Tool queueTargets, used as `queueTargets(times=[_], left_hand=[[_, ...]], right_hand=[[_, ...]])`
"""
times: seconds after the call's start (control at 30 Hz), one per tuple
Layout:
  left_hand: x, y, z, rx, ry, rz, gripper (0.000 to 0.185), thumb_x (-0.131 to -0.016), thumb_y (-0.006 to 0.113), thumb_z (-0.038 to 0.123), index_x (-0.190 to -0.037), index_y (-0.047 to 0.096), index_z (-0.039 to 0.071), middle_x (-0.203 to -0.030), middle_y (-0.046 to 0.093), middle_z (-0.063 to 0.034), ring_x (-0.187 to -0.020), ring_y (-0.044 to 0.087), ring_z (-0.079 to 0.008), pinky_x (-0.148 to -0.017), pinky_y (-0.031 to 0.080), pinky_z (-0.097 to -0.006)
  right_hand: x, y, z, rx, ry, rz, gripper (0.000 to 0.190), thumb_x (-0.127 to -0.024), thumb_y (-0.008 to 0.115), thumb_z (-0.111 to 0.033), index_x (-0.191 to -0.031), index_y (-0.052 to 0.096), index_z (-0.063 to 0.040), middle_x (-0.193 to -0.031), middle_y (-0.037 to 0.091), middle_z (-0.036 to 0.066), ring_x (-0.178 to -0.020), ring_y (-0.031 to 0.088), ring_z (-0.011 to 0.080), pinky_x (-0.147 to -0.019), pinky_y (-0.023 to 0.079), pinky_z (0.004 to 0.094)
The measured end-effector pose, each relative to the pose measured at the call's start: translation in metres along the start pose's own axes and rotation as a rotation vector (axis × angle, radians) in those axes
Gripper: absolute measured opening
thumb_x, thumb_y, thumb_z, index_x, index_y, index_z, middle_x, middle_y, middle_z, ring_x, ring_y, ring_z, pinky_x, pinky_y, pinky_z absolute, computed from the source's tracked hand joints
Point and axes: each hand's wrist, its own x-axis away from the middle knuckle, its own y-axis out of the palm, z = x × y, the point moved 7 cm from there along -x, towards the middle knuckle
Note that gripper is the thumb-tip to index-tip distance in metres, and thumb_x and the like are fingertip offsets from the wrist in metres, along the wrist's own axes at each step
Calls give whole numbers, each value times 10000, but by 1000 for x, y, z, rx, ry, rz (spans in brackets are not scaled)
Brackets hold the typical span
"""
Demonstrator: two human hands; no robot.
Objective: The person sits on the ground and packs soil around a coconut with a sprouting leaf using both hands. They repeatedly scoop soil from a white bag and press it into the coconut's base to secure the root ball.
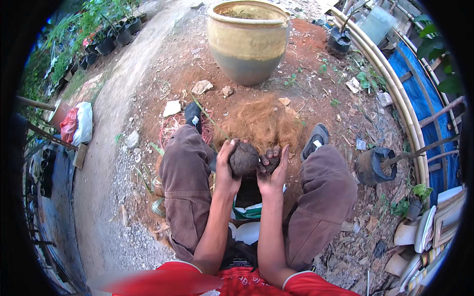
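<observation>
My left hand (229,164) holds a dark ball of packed soil (244,159), with a long green leaf blade (209,117) rising from beside the fingertips. Close on its right, my right hand (274,168) has its soiled fingers curled around a smaller dark clump (271,164). Beyond both hands lies a loose heap of brown coconut fibre (261,120). Below the hands, between the legs, a green and white bag (247,211) of dark soil stands open, partly hidden by the forearms.
A large glazed pot (249,48) stands ahead. Pink plastic twine (172,127) lies by the left shoe. Stones, including a white one (172,108), dot the ground. Bamboo poles (398,88) and a black planting bag (374,166) are at right; potted plants (105,45) line the upper left.
</observation>
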Motion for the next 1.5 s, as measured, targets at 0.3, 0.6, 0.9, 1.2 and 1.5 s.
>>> queueTargets(times=[0.3,0.6,0.9,1.2,1.5], left_hand=[[-2,-2,-4,-29,-3,9,178,-990,558,191,-1105,577,56,-1083,670,-122,-986,675,-212,-862,572,-361],[-2,-4,-7,4,-31,-3,244,-988,597,289,-1125,601,88,-1089,685,-123,-992,683,-251,-857,575,-398],[0,-3,-8,48,-61,-5,251,-988,590,305,-1120,604,92,-1071,689,-120,-977,688,-252,-851,577,-401],[1,-5,-8,11,-55,-10,269,-991,586,307,-1123,602,73,-1080,689,-141,-1000,689,-262,-876,576,-407],[-1,-9,-6,1,-38,15,267,-994,588,309,-1115,598,71,-1057,689,-137,-992,688,-256,-870,577,-401]], right_hand=[[3,5,-5,282,-83,-5,471,-1026,445,-571,-812,468,-152,-710,468,-15,-576,471,89,-434,363,205],[2,8,-11,154,-131,10,326,-1058,469,-426,-934,525,-130,-800,531,15,-644,534,123,-550,466,250],[6,5,-13,290,-184,20,373,-1038,495,-483,-1061,593,-124,-894,626,46,-630,578,121,-460,425,227],[-1,-15,-7,200,-138,112,460,-1028,503,-506,-744,481,-145,-603,468,-4,-449,443,118,-396,369,229],[1,-6,-10,292,-140,86,219,-1025,551,-370,-1041,576,-153,-910,613,2,-761,627,113,-528,511,214]])
